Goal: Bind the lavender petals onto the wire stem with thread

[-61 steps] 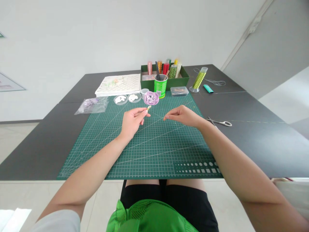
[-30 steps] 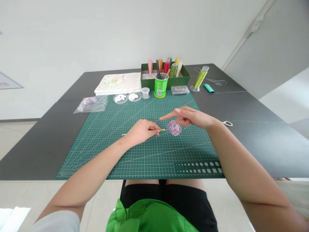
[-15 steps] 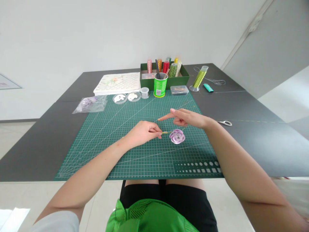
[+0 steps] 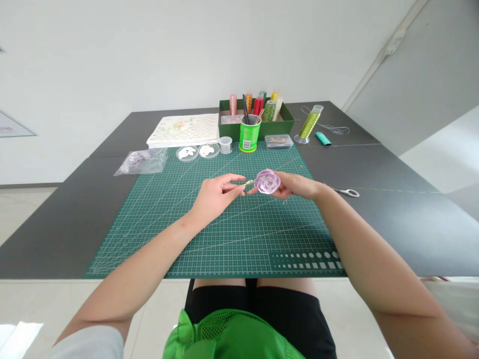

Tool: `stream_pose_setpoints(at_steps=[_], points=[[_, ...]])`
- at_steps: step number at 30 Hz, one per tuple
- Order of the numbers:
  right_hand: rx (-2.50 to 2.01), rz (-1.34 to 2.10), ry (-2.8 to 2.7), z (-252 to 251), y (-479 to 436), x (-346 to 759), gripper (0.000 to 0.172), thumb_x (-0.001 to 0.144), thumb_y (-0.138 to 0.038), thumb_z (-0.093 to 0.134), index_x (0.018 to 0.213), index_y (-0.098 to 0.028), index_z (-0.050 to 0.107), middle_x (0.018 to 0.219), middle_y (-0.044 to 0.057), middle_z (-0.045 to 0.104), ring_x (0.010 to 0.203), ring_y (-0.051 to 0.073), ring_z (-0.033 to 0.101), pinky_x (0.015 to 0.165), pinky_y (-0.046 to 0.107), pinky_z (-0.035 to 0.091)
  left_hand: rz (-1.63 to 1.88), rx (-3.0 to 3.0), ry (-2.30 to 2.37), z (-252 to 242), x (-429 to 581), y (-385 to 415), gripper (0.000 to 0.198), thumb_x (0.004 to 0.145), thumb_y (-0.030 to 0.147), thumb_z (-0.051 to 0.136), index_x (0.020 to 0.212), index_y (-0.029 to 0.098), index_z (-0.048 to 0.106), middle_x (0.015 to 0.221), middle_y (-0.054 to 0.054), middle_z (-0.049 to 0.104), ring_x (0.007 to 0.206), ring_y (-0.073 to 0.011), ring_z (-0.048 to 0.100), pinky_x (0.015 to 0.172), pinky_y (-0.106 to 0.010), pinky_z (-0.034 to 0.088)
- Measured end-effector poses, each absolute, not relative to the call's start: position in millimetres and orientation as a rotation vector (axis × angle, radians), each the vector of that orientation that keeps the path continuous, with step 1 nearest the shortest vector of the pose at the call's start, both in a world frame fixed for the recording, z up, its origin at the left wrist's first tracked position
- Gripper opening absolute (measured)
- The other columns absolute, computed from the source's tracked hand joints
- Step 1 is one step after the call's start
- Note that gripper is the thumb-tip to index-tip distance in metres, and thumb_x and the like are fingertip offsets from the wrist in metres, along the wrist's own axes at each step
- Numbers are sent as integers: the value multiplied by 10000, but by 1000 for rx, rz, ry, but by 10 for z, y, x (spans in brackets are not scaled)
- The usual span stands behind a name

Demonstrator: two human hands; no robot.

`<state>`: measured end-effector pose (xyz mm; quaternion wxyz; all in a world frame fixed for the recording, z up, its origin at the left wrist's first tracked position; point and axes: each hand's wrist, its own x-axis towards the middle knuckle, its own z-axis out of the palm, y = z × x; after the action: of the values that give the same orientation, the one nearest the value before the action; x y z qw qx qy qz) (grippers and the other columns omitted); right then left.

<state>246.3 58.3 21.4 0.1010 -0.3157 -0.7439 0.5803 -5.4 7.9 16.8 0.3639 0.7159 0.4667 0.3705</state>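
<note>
A lilac fabric-like flower (image 4: 267, 182) with layered petals is raised above the mat, facing up toward me. Behind it is my right hand (image 4: 294, 185), closed on the flower, with its fingertips mostly hidden by the petals. Just left of the flower, my left hand (image 4: 220, 194) pinches a small yellow-green looped strand (image 4: 248, 183) between thumb and fingers. A thin strand end (image 4: 284, 201) shows below my right hand. Under both hands lies the green cutting mat (image 4: 187, 234).
Scissors (image 4: 350, 193) lie right of my right wrist. Behind the mat stand a bright green can (image 4: 249, 134) with sticks, a dark green box (image 4: 286, 119) of thread spools, a clear case (image 4: 279, 142) and two dishes (image 4: 187, 153) of white pieces. A plastic bag (image 4: 142, 161) is at left.
The lilac flower has been picked up from the mat and moved up and slightly left, in front of my right hand. My left hand has risen slightly, keeping the looped strand.
</note>
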Motion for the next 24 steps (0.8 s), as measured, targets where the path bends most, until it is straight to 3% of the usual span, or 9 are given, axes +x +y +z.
stream_pose_setpoints(at_steps=[3,6,10,13,15,16,18,21,24], points=[[-859,1966,-2109,205,591,2469,783,1020,-704,195,1185,-120,690,542,-93,196,490,97,104,464,265,131,975,1801,1182,149,-51,102,240,916,351,672,1060,206,797,794,-44,797,570,-132,636,539,-248,467],[-850,1981,-1962,164,633,2479,801,1010,-719,187,1095,-108,698,524,-94,193,478,102,111,462,268,131,999,1711,1167,142,-64,141,259,895,370,678,1027,192,812,790,-53,791,490,-101,541,479,-237,423],[-1056,1743,-1614,93,728,2492,666,992,-725,295,975,-165,654,515,-98,194,450,99,124,450,253,147,1084,1560,1120,149,-91,196,271,844,370,722,997,167,815,782,-65,785,448,-69,445,449,-222,395],[-1352,1318,-1462,22,802,2503,502,969,-677,422,881,-210,582,562,-43,404,477,120,337,500,261,309,1113,1478,1087,155,-97,215,275,819,356,751,992,151,813,771,-71,780,447,-57,442,446,-210,382],[-1487,868,-1518,-25,825,2493,381,922,-597,558,876,-220,577,789,53,626,712,195,568,695,341,472,1108,1437,1075,156,-94,216,271,814,347,760,988,146,812,765,-73,777,446,-50,443,444,-204,371],[-1487,673,-1581,-43,822,2475,334,892,-555,612,922,-223,602,964,92,680,893,248,619,837,413,497,1106,1420,1071,156,-91,214,269,813,343,763,986,144,812,763,-73,776,446,-48,441,443,-202,366],[-1358,529,-1721,-63,779,2405,346,872,-501,645,1099,-241,645,1274,118,655,1194,319,579,1064,537,418,1105,1396,1067,154,-85,212,264,809,335,767,984,143,811,759,-72,774,445,-45,438,441,-199,357],[-1033,954,-1778,-64,631,2211,386,949,-495,545,1242,-270,658,1384,82,637,1320,287,551,1168,524,369,1110,1398,1057,145,-79,215,256,810,329,765,985,147,810,756,-70,774,445,-47,438,438,-198,350],[-822,1404,-1648,-65,434,1979,373,964,-491,547,1232,-270,684,1261,68,708,1224,245,625,1143,478,423,1136,1431,1049,125,-77,220,239,825,331,747,976,158,815,732,-57,765,447,-53,443,440,-201,351]])
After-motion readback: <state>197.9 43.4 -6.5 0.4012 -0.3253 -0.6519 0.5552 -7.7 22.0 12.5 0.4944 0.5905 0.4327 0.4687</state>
